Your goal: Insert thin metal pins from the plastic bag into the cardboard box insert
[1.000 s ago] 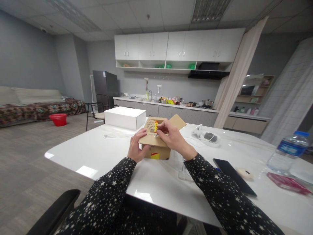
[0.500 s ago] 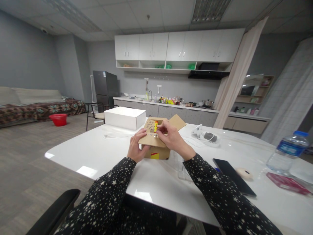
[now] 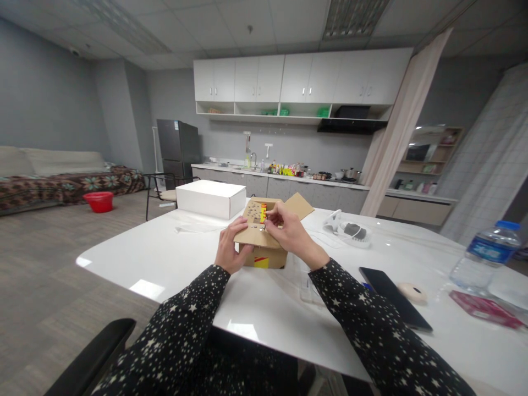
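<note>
A small brown cardboard box (image 3: 272, 260) with yellow and red print stands on the table in front of me. Its flap (image 3: 252, 237) slopes toward me, dotted with several small, round, shiny pieces (image 3: 253, 211). My left hand (image 3: 233, 245) grips the flap's left edge, thumb underneath and fingers on top. Over the flap's right side, my right hand (image 3: 286, 225) has thumb and fingers pinched together close to the surface. Whatever lies between those fingertips is too small to make out. Another cardboard flap (image 3: 300, 205) sticks out at the box's back right.
A white box (image 3: 210, 199) stands behind on the left. White cables and a grey-and-white device (image 3: 353, 232) lie to the right, with a black phone (image 3: 396, 297), a water bottle (image 3: 487, 256) and a pink packet (image 3: 487, 309) nearer. A clear plastic case (image 3: 309, 291) sits by my right sleeve.
Both hands stay in almost the same place. My right fingertips have shifted very slightly over the flap; the box has not visibly moved.
</note>
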Tool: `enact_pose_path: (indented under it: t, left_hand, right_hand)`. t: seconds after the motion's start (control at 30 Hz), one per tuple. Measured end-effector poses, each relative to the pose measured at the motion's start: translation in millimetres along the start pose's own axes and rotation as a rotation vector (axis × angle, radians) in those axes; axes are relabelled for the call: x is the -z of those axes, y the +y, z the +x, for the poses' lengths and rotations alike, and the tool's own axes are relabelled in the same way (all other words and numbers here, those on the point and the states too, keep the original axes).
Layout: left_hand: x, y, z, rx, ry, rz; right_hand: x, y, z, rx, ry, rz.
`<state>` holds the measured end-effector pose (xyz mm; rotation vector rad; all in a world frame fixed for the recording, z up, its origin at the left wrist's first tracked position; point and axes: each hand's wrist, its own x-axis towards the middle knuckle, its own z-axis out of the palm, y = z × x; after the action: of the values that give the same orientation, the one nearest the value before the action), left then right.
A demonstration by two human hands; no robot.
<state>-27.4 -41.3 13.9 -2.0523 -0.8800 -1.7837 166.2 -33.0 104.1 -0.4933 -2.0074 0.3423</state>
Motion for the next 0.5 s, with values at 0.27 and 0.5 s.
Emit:
enact_pose_path:
  t: [0.27,0.5]
  left_hand:
    - [-1.3,0.6,0.0,-0.008,0.003,-0.004]
    - [-1.7,-0.8,-0.8,-0.007,-0.002,0.006]
  right_hand:
    - [-0.7,2.3,-0.5,-0.001,-0.002,0.033]
    - [-0.4,4.8,-2.4,-0.011,-0.004,0.002]
